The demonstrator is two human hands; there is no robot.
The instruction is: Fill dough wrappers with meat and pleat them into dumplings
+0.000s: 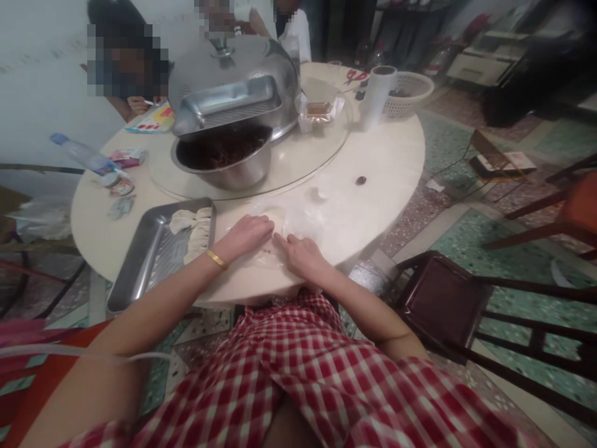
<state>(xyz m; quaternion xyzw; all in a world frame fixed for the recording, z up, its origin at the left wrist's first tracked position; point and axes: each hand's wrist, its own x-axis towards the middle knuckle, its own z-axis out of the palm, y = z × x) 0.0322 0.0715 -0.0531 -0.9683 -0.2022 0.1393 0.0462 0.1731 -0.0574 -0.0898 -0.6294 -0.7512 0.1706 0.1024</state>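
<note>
My left hand (252, 235) lies low over the near edge of the table, its fingers pressed together over a pale, thin sheet and clear plastic film (301, 219). Close beside it is my right hand (304, 256), fingers curled and the index finger reaching toward the left fingertips. What the fingertips pinch is too blurred to make out. To the left of my hands, a metal tray (140, 267) holds several folded dumplings (198, 233) along its right side. Beyond my hands stands a metal bowl (240, 174) with a dark filling inside.
A large metal lid (233, 68) rests behind the bowl on the glass turntable (321, 146). A paper roll (379, 93) and a white basket (415, 93) stand back right. A plastic bottle (84, 154) lies at left. A dark chair (443, 298) is on my right. People sit across the table.
</note>
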